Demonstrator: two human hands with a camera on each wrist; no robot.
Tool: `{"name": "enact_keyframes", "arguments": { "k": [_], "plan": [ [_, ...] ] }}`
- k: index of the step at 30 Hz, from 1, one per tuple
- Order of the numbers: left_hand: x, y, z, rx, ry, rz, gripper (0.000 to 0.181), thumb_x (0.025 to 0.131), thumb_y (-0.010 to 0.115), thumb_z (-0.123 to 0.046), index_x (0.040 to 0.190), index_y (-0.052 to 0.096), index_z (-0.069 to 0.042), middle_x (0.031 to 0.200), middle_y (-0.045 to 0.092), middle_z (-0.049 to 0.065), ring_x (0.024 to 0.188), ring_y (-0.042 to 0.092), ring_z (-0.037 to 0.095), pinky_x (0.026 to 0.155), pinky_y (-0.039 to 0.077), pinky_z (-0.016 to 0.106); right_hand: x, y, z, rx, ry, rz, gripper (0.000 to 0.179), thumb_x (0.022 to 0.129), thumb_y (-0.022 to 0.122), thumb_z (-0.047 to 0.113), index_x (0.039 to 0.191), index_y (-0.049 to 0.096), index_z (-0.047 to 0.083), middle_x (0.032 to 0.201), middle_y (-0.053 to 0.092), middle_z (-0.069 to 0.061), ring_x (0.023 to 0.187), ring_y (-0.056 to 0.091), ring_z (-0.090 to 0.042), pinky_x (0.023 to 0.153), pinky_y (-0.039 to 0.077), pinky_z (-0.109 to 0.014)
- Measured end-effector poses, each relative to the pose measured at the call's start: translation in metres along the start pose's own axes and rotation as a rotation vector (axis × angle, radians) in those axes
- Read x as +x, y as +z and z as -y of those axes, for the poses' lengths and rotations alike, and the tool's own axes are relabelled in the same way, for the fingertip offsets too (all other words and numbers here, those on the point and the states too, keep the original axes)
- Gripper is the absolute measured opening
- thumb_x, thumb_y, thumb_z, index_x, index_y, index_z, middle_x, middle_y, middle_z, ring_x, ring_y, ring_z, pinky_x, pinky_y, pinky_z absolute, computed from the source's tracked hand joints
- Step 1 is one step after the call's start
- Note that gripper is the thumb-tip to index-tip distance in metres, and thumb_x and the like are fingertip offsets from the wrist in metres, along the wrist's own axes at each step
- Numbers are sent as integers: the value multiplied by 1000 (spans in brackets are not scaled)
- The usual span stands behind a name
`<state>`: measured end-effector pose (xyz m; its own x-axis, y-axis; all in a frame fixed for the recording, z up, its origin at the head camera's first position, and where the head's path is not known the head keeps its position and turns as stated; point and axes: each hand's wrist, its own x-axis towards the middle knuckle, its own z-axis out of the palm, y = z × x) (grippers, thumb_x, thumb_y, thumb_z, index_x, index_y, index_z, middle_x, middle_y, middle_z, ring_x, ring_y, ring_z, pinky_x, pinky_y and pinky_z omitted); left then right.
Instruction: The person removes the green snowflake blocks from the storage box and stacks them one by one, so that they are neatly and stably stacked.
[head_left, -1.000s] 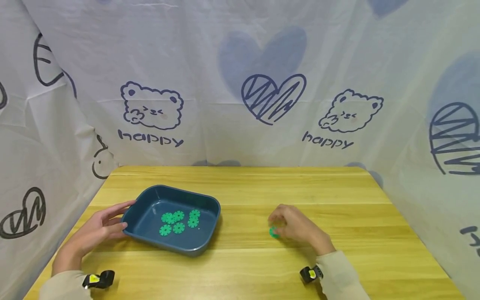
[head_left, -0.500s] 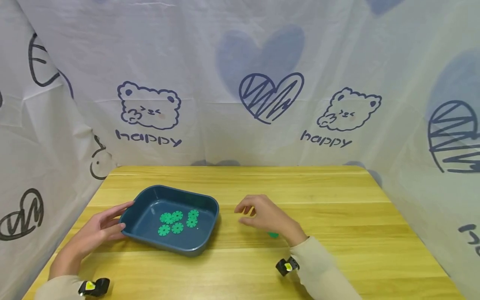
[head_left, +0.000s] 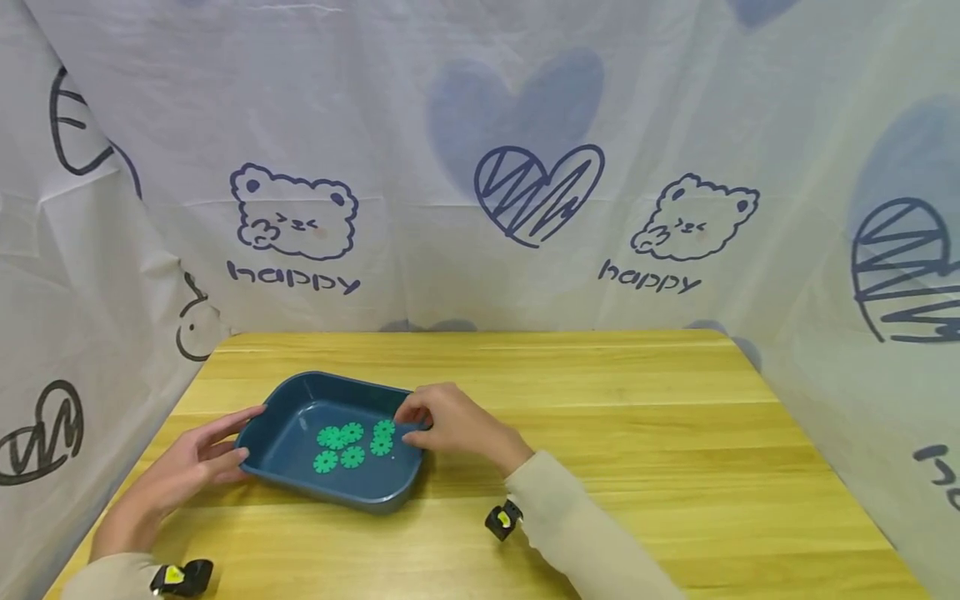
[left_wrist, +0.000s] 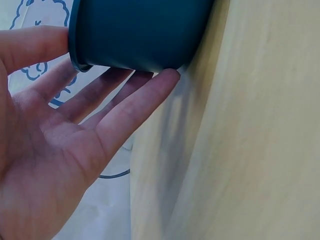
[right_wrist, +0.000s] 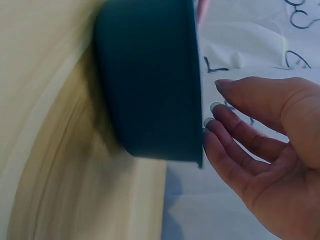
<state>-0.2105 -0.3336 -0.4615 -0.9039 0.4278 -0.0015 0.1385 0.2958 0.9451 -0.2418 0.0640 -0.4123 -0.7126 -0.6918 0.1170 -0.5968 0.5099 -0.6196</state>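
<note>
A dark blue tray [head_left: 352,483] stands left of the middle of the table and holds several green gear-shaped discs [head_left: 352,457]. My left hand [head_left: 180,471] spreads along its left end. In the left wrist view, that hand's straight fingers [left_wrist: 137,107] touch the outer wall, while the thumb tip meets the rim. My right hand [head_left: 457,425] reaches over the right end, its fingers and thumb loosely bent and apart. Nothing shows between them in the right wrist view, where the fingertips [right_wrist: 209,122] hang right above the rim. Discs on the right side lie close below them.
The wooden table [head_left: 637,400] is enclosed by white printed cloth [head_left: 420,283] at the back and sides. A small black camera [head_left: 501,521] sits on the right wrist, another [head_left: 183,577] on the left. My right sleeve [head_left: 585,525] crosses the front of the table.
My right hand has moved left, from beside a green disc on the table to over the tray's right rim. That spot is now behind the sleeve. My left hand stays at the tray.
</note>
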Motion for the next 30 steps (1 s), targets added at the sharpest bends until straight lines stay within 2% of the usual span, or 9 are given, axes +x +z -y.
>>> {"name": "enact_keyframes", "arguments": {
  "k": [4, 8, 14, 19, 22, 24, 25, 28, 30],
  "plan": [
    [1, -1, -1, -8, -28, 9, 61, 105, 56, -5, 160, 32, -3, 132, 43, -43, 114, 61, -11, 84, 64, 28, 14, 11, 0, -78, 10, 30, 22, 92, 78, 10, 113, 77, 5, 111, 77, -10, 101, 72, -24, 86, 58, -19],
    [1, -1, -2, -3, -56, 6, 62, 105, 57, -7, 161, 31, -3, 131, 42, -43, 114, 59, -14, 85, 64, 28, 24, 20, 2, -118, 33, 72, 21, 92, 78, 11, 113, 78, 7, 112, 78, -7, 101, 72, -19, 83, 55, -13],
    [1, 0, -2, -9, -52, 6, 62, 104, 57, -5, 161, 31, -3, 132, 42, -42, 114, 58, -14, 86, 64, 29, 38, 32, 7, -184, 67, 134, 21, 93, 78, 13, 114, 78, 10, 112, 77, -3, 99, 71, -13, 82, 55, -13],
    [2, 1, -1, -24, -46, 19, 63, 106, 55, -6, 162, 27, -2, 135, 40, -40, 117, 59, -12, 87, 63, 28, 46, 41, 7, -288, 114, 143, 20, 92, 78, 14, 112, 79, 13, 111, 77, 1, 103, 68, -10, 88, 56, -17],
    [2, 2, -1, -10, -62, 9, 63, 106, 56, -7, 162, 27, -2, 143, 38, -30, 117, 58, -14, 88, 63, 28, 49, 46, 8, -324, 141, 137, 19, 92, 78, 13, 112, 79, 14, 112, 77, 2, 106, 69, -11, 89, 57, -19],
    [2, 2, -1, 5, -77, -2, 64, 106, 56, -8, 162, 27, -3, 152, 38, -16, 116, 57, -15, 88, 63, 28, 50, 48, 9, -353, 151, 139, 20, 92, 78, 13, 112, 79, 15, 113, 77, 4, 108, 68, -10, 89, 57, -19],
    [2, 2, -1, 10, -80, -7, 64, 105, 57, -8, 162, 27, -3, 153, 37, -14, 116, 57, -15, 88, 63, 29, 50, 48, 10, -365, 155, 142, 20, 93, 77, 12, 113, 79, 16, 114, 77, 5, 109, 68, -11, 89, 57, -20],
    [2, 2, 0, 23, -80, -12, 64, 105, 57, -9, 162, 28, -5, 151, 38, -17, 116, 56, -17, 87, 64, 29, 51, 51, 12, -397, 166, 156, 23, 93, 76, 9, 114, 79, 17, 117, 76, 6, 112, 68, -11, 87, 58, -20],
    [2, 1, 1, 27, -77, -11, 64, 105, 57, -9, 162, 28, -5, 146, 38, -25, 116, 55, -18, 87, 64, 29, 52, 52, 13, -405, 172, 162, 24, 94, 75, 8, 115, 79, 18, 119, 75, 6, 112, 67, -12, 86, 59, -20]
  ]
}}
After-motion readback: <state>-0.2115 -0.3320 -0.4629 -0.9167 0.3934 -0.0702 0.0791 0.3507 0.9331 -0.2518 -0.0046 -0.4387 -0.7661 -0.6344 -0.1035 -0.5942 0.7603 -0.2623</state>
